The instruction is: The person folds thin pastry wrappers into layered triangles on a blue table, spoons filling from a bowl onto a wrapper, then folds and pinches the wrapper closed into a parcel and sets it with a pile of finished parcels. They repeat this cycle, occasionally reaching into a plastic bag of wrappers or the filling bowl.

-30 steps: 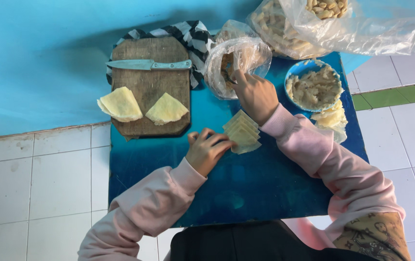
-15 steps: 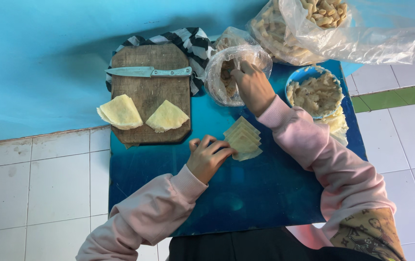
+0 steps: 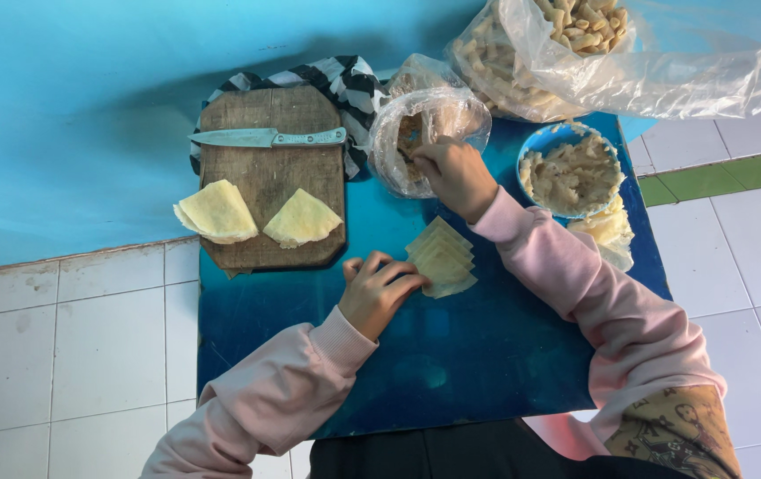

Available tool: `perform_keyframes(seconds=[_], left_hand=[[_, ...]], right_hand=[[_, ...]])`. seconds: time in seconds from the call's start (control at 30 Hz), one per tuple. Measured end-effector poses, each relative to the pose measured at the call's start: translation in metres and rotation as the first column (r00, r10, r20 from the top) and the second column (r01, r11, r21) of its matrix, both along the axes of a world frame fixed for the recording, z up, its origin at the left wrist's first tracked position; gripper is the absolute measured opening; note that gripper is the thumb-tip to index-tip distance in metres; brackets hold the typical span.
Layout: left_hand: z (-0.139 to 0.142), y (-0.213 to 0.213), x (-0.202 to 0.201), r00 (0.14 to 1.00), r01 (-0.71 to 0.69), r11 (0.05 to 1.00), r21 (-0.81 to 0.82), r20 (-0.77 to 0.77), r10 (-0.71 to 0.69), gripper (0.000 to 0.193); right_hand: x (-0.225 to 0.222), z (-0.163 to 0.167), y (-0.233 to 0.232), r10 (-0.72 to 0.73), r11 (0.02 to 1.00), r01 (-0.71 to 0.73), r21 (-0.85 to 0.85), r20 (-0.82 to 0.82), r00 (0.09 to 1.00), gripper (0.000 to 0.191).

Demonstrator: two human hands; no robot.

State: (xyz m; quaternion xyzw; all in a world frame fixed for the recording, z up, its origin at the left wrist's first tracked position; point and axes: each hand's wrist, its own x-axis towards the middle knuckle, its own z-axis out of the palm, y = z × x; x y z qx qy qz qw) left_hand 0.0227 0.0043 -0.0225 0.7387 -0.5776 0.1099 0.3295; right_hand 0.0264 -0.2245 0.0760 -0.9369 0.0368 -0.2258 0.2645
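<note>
Wrappers (image 3: 441, 259): thin, pale yellow squares fanned in a small stack on the glossy blue table (image 3: 487, 372).
Left hand (image 3: 380, 291): fingers spread flat, pressing the stack's edge, gripping nothing.
Right hand (image 3: 456, 173): fingers curled inside a crinkled clear plastic bag (image 3: 425, 133); what it holds is hidden.
Wooden board (image 3: 270, 177): worn, carrying a steel knife (image 3: 265, 137) and two folded pastry triangles (image 3: 256, 215).
Blue bowl (image 3: 572, 173): lumpy beige filling.

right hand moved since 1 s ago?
Yes. The right hand has gone from the near rim of the plastic-wrapped container into its opening, away from the fanned wrappers, which the left hand holds down.
</note>
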Motion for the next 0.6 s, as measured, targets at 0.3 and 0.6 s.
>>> perform_keyframes(seconds=[0.3, 0.6], left_hand=[[-0.002, -0.001, 0.002, 1.0, -0.007, 0.999, -0.04, -0.01, 0.007, 0.018], [-0.001, -0.003, 0.004, 1.0, -0.013, 0.998, -0.062, -0.003, 0.013, 0.014]], right_hand=[[-0.011, 0.001, -0.009, -0.049, 0.999, 0.052, -0.01, 0.159, 0.986, 0.014], [-0.011, 0.005, -0.007, -0.025, 0.99, 0.046, -0.133, 0.154, 0.988, 0.015]])
